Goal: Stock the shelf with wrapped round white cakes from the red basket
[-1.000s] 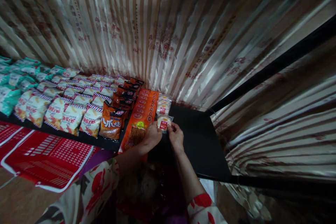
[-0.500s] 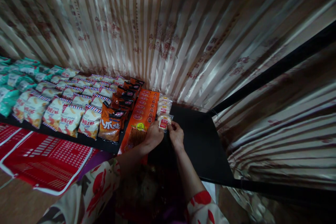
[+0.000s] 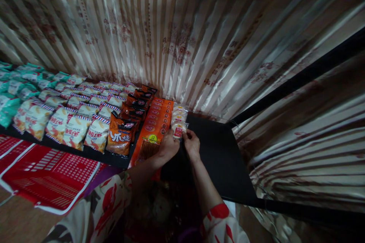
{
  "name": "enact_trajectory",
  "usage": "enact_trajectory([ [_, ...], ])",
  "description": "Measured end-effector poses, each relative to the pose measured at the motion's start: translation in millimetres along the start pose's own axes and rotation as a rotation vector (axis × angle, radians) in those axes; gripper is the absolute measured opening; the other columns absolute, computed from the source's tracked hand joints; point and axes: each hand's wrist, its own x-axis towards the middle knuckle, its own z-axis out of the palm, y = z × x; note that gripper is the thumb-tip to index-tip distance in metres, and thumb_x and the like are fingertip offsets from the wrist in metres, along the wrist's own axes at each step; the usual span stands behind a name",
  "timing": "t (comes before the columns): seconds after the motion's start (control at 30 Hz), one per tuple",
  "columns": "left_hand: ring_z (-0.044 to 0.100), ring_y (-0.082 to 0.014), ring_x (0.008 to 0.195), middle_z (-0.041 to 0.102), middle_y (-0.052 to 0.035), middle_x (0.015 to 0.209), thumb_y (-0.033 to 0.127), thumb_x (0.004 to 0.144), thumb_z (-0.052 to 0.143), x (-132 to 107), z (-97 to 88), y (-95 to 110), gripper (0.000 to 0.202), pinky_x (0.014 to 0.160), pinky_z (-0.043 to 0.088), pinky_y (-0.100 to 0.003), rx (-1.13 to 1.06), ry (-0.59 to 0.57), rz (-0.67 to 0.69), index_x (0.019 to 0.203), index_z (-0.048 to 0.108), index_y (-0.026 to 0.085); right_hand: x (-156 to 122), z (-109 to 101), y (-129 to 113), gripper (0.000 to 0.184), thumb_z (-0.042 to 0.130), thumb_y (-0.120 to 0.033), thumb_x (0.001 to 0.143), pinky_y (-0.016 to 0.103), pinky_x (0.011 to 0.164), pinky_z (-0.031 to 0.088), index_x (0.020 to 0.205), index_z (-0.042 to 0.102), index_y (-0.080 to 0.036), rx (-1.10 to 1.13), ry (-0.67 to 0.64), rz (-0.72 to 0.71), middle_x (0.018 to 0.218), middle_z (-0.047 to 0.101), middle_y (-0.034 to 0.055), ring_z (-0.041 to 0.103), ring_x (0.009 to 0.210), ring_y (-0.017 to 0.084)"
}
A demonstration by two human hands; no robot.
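Note:
Both hands pinch one small clear snack packet (image 3: 178,129) with a red label, low over the black shelf (image 3: 219,155). My left hand (image 3: 168,147) grips its left corner and my right hand (image 3: 191,144) its right corner, fingers closed. The packet lies at the front of a short row of similar clear packets (image 3: 179,113) that runs back toward the curtain. Just left of my left hand lies a long orange packet (image 3: 153,126).
Orange-brown bags (image 3: 121,134), white and red shrimp-chip bags (image 3: 73,129) and teal bags (image 3: 11,95) fill the shelf to the left. Red baskets (image 3: 51,176) sit below the shelf edge. A striped satin curtain (image 3: 182,34) backs the shelf. Bare black shelf lies to the right.
Both hands have pushed the small packet a little farther back, closer to the row of similar packets. The view has drifted slightly.

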Motion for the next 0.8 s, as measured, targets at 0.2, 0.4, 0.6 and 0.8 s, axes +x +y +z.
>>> enact_trajectory([
  [0.2,0.058,-0.0215,0.101,0.062,-0.0153,0.108,0.009,0.074,0.047,5,1.4,1,0.033,0.092,0.043,-0.03,0.015,0.019,0.032,0.106,0.057,0.007,5,2,-2,0.038,0.056,-0.045,0.069,0.029,0.069,0.047,0.094,0.067,-0.018,0.003,0.019,-0.015,0.086,0.071,0.0057,0.063,0.074,0.02],
  [0.4,0.057,-0.0216,0.103,0.062,-0.0141,0.11,0.009,0.073,0.047,9,1.9,2,0.033,0.094,0.043,-0.033,0.031,0.02,0.046,0.105,0.056,0.01,8,3,-6,0.04,0.054,-0.046,0.069,0.031,0.072,0.046,0.094,0.066,-0.017,-0.019,0.026,-0.037,0.086,0.07,0.0061,0.062,0.074,0.019],
  [0.6,0.057,-0.0216,0.101,0.062,-0.0135,0.109,0.008,0.073,0.048,11,1.9,3,0.033,0.09,0.045,-0.032,0.044,0.019,0.031,0.104,0.057,0.011,9,3,-9,0.039,0.054,-0.045,0.069,0.031,0.071,0.046,0.093,0.066,-0.017,-0.04,0.031,-0.02,0.084,0.069,0.0056,0.062,0.073,0.02],
  [0.8,0.057,-0.0205,0.099,0.062,-0.0115,0.107,0.007,0.073,0.047,13,4.2,3,0.031,0.087,0.046,-0.031,0.032,0.028,0.034,0.101,0.057,0.013,11,4,-9,0.037,0.053,-0.045,0.07,0.031,0.073,0.046,0.094,0.065,-0.019,-0.039,0.026,-0.03,0.085,0.069,0.0048,0.062,0.076,0.02],
])
